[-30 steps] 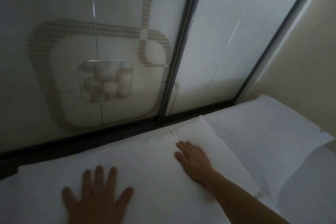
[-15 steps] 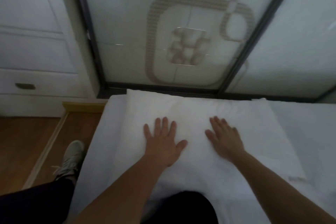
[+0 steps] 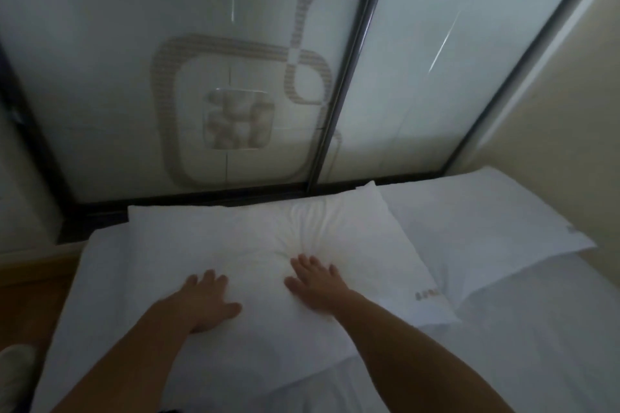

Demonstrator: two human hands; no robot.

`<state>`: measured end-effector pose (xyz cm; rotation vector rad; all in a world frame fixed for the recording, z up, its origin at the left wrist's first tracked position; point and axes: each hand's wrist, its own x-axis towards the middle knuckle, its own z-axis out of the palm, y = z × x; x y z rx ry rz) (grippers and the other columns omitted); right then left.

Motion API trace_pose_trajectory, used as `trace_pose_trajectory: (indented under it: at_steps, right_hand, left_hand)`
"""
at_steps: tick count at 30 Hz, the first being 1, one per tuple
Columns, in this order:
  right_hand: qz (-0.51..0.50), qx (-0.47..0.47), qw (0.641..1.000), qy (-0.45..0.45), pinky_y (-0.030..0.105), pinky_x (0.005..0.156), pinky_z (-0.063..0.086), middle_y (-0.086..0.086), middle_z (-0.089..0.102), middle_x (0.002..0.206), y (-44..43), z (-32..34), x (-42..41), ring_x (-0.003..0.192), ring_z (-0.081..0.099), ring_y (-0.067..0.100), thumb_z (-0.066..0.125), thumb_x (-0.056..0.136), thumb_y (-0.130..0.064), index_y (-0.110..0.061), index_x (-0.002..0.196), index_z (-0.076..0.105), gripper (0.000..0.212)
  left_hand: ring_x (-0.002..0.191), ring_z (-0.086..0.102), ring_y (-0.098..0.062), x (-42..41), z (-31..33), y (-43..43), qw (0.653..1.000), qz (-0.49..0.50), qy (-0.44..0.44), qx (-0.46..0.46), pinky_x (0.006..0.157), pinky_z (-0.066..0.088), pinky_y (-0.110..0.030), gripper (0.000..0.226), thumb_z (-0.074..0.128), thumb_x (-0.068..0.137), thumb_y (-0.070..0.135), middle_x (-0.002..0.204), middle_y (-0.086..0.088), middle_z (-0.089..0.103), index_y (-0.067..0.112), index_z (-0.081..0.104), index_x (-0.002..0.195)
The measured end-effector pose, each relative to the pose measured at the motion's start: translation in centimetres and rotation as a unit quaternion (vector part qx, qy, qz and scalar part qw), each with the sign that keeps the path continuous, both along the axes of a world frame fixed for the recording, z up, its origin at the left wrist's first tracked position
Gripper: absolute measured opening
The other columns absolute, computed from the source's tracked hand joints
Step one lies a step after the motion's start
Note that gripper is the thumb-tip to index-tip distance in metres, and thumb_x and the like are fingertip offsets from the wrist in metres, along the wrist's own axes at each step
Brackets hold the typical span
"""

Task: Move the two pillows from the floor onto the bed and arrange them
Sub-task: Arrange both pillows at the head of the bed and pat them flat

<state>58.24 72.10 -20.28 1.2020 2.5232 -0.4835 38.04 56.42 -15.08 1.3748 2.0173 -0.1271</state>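
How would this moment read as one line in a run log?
stage: arranging | left hand: flat on near pillow | right hand: pressing it | second pillow: beside, on bed

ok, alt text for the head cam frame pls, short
Both hands press flat, palms down, on a white pillow lying on the bed, the left hand near its front edge, the right hand denting its middle. A second white pillow lies beside it to the right; patterned sliding glass panels stand behind the bed.
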Motion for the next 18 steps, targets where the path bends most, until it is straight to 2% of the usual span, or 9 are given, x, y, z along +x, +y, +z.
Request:
trace_pose_trajectory:
  at_steps: [2,3,6,7,9,12,13,15,18]
  right_hand:
    - [0.02,-0.001,1.0,-0.017,0.052,0.114,0.003,-0.001,0.001,0.161,0.2,0.9,0.1,0.146,0.001,0.019,0.02,0.094,-0.062,-0.026,0.151,0.006,0.069]
    - [0.033,0.02,0.999,-0.015,0.052,0.114,0.005,0.0,0.004,0.161,0.8,1.4,0.0,0.146,0.004,0.02,0.02,0.093,-0.064,-0.026,0.151,0.007,0.07]
    - [0.056,0.092,0.993,0.037,0.048,0.115,0.006,-0.001,0.006,0.161,2.6,2.8,-0.9,0.145,0.006,0.02,0.02,0.093,-0.065,-0.031,0.15,0.004,0.069]
    - [0.063,0.112,0.99,0.059,0.047,0.116,0.004,-0.002,0.002,0.161,2.8,2.8,-1.4,0.146,0.001,0.02,0.018,0.093,-0.065,-0.033,0.15,0.0,0.068]
    - [0.086,0.13,0.983,0.095,0.045,0.115,-0.004,-0.006,-0.005,0.16,2.5,1.8,-2.3,0.145,-0.009,0.017,0.011,0.091,-0.068,-0.037,0.148,-0.005,0.067]
    - [0.095,0.146,0.978,0.113,0.041,0.113,-0.01,-0.012,-0.011,0.157,3.6,-0.9,-1.1,0.143,-0.015,0.01,0.004,0.089,-0.071,-0.042,0.146,-0.007,0.065]
    - [0.065,0.156,0.981,0.098,0.04,0.114,-0.009,-0.013,-0.012,0.156,4.9,-1.4,0.5,0.144,-0.013,0.011,0.005,0.088,-0.07,-0.041,0.147,-0.005,0.067]
    - [-0.062,0.178,0.98,0.061,0.042,0.115,-0.005,-0.011,-0.01,0.157,8.2,-2.0,4.9,0.145,-0.009,0.014,0.008,0.09,-0.067,-0.035,0.15,0.0,0.068]
    - [-0.241,0.158,0.958,0.015,0.051,0.115,0.002,-0.004,-0.005,0.161,11.5,-1.2,9.9,0.146,-0.005,0.019,0.011,0.089,-0.07,-0.033,0.151,0.002,0.073]
  left_hand:
    - [0.146,-0.004,-0.026,0.3,-0.2,-0.7,1.0,0.007,0.026,0.001,0.115,0.015,-0.057,0.072,0.032,0.093,0.057,0.16,-0.001,-0.009,0.023,0.001,0.149]
    - [0.146,0.002,-0.023,0.5,-0.7,-0.9,0.997,0.019,0.066,0.023,0.114,0.017,-0.058,0.069,0.03,0.093,0.058,0.161,0.002,-0.003,0.026,0.005,0.148]
    - [0.14,0.023,-0.024,1.7,-1.3,-0.1,0.966,0.053,0.207,0.144,0.111,0.021,-0.056,0.058,0.024,0.091,0.057,0.153,0.002,0.027,0.032,0.023,0.142]
    - [0.14,0.021,-0.027,2.3,-1.4,0.9,0.959,0.061,0.217,0.173,0.111,0.019,-0.057,0.059,0.023,0.091,0.057,0.153,0.0,0.026,0.032,0.021,0.144]
    - [0.145,0.005,-0.03,3.9,-1.9,3.1,0.958,0.05,0.196,0.204,0.112,0.01,-0.061,0.062,0.018,0.091,0.058,0.16,-0.003,0.009,0.034,0.006,0.147]
    - [0.145,-0.014,-0.026,5.2,-4.8,5.2,0.968,0.064,0.156,0.186,0.107,-0.003,-0.068,0.068,0.008,0.086,0.069,0.16,0.005,-0.014,0.04,-0.014,0.144]
    - [0.145,-0.016,-0.023,4.9,-6.2,5.3,0.969,0.085,0.15,0.174,0.106,-0.005,-0.069,0.072,0.004,0.081,0.075,0.159,0.007,-0.018,0.042,-0.018,0.142]
    - [0.144,-0.018,-0.021,3.6,-7.9,4.9,0.964,0.129,0.164,0.163,0.104,-0.006,-0.07,0.082,-0.002,0.07,0.084,0.158,0.009,-0.021,0.045,-0.022,0.139]
    - [0.144,-0.016,-0.022,2.4,-8.0,5.0,0.962,0.164,0.158,0.15,0.101,-0.008,-0.07,0.09,-0.004,0.061,0.09,0.16,0.004,-0.014,0.048,-0.016,0.14]
